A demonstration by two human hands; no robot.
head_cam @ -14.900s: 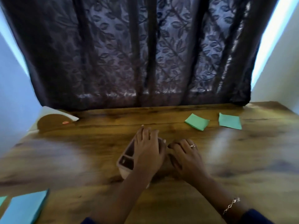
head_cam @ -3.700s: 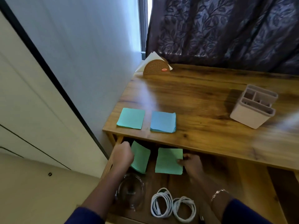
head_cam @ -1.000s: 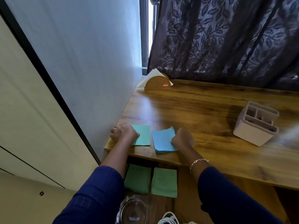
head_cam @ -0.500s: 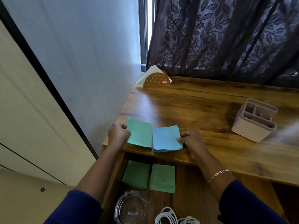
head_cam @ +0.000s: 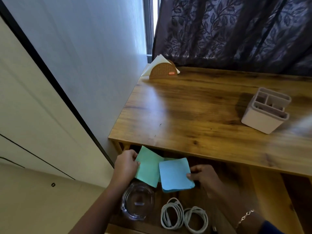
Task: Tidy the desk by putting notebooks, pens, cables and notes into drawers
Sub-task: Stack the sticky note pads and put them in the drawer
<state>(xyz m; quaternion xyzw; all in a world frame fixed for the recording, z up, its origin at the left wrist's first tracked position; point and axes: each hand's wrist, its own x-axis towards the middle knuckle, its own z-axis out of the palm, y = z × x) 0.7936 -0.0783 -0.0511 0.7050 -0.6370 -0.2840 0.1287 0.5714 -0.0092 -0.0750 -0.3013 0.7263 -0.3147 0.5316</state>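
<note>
My left hand (head_cam: 126, 166) pinches a green pad of notes (head_cam: 147, 168) by its left edge. Beside it, my right hand (head_cam: 202, 177) pinches a blue pad of notes (head_cam: 175, 175) by its right edge. Both pads hang over the open drawer (head_cam: 236, 188) just below the desk's front edge. The green pad's right side lies under the blue pad. Two coiled white cables (head_cam: 184, 215) lie in the drawer nearer to me. The notes placed earlier in the drawer are hidden behind the held pads.
A clear glass dish (head_cam: 137, 200) sits in the drawer below my left hand. On the wooden desk (head_cam: 194, 119) stand a white pen organizer (head_cam: 266, 109) at the right and a brown napkin holder (head_cam: 163, 70) at the back left. A wall runs along the left.
Both hands have lifted the green and blue pads off the desk's front edge and brought them down over the open drawer.
</note>
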